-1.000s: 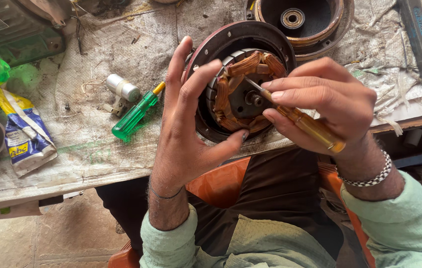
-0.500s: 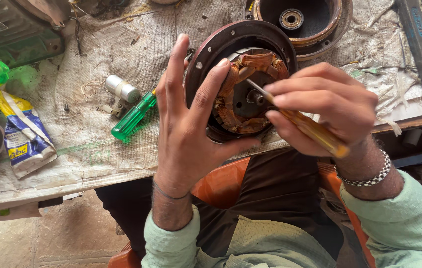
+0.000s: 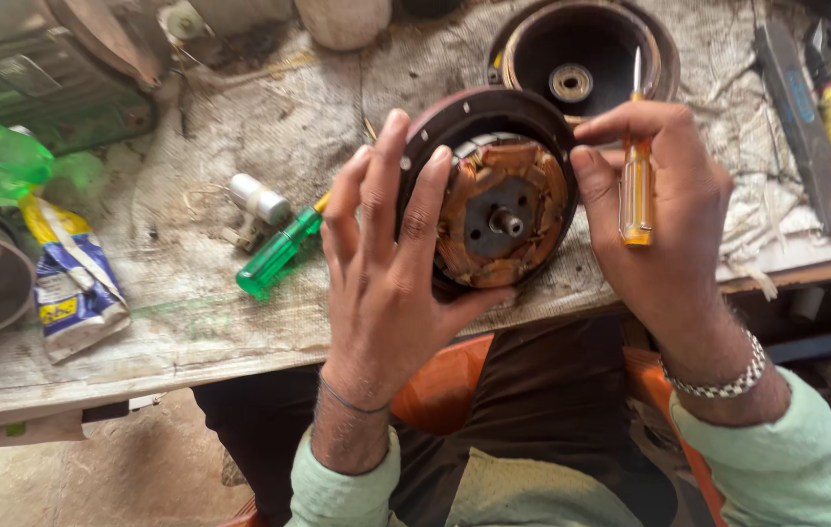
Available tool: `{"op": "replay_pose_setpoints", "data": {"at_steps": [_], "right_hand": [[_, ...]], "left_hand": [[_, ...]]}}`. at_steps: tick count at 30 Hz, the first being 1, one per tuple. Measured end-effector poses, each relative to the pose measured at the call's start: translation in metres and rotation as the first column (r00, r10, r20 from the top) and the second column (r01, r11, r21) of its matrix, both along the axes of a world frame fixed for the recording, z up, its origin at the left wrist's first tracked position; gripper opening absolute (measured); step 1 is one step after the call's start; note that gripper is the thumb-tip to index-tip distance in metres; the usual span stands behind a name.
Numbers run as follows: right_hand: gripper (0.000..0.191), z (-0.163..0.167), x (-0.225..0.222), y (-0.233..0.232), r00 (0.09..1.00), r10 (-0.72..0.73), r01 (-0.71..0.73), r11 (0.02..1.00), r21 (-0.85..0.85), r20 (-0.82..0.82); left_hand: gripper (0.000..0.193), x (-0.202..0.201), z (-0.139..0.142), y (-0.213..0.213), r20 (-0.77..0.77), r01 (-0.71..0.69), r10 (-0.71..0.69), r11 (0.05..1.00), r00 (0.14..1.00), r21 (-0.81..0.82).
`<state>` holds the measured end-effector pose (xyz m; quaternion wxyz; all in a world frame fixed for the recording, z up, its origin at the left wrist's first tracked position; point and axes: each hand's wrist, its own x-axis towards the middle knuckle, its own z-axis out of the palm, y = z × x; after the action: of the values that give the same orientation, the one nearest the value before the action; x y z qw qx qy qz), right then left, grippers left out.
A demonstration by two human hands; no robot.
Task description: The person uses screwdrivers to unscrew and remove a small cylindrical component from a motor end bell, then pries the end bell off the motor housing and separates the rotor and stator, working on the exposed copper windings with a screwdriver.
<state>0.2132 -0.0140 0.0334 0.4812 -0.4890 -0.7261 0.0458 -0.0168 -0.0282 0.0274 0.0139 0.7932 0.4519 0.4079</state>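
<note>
Entry, head view. I see the round motor housing [image 3: 494, 195] held up on edge over the near side of the workbench [image 3: 171, 312], its open face turned toward the camera, copper windings and a short central shaft [image 3: 506, 222] showing.

Left hand [image 3: 386, 283]: fingers spread wide and laid against the left rim and face of the housing, thumb hooked under the lower edge. It cups the part rather than pinching it.

Right hand [image 3: 664, 224]: thumb pressed on the right rim of the housing, fingers curled around a yellow-handled screwdriver [image 3: 636, 166]. The tool's long axis runs near vertical, blade pointing up and away from me, handle end down in the palm. The blade is clear of the windings.

Key relation: the shaft lies left of the screwdriver, between the two hands; the right hand is nearer the tool, both are on the housing.

Nearby: a green-handled screwdriver [image 3: 279, 256] lies on the bench to the left, beside a small white cylinder [image 3: 259, 200]. A second round shell [image 3: 581, 63] sits behind.
</note>
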Motion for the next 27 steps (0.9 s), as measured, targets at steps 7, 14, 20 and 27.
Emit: {"op": "replay_pose_setpoints", "data": {"at_steps": [7,14,20,27], "right_hand": [[0.020,-0.008,-0.007,0.006,0.998,-0.048,0.051,0.996,-0.067,0.042],[0.021,-0.015,-0.007,0.006,0.992,-0.009,0.005,1.000,-0.028,-0.126],[0.020,-0.003,-0.005,-0.006,0.840,0.142,-0.208,0.976,-0.068,-0.524],[0.018,-0.004,-0.002,-0.002,0.553,0.129,-0.367,0.925,-0.102,-0.823]], "left_hand": [[0.114,0.004,-0.001,-0.002,0.093,0.008,-0.006,1.000,0.996,-0.025],[0.100,0.000,0.002,-0.002,0.266,0.106,-0.100,0.994,0.959,-0.009],[0.103,-0.006,0.009,-0.011,0.412,0.193,-0.169,0.981,0.895,-0.019],[0.110,0.011,0.003,-0.019,0.634,0.311,-0.181,0.945,0.752,-0.099]]}}
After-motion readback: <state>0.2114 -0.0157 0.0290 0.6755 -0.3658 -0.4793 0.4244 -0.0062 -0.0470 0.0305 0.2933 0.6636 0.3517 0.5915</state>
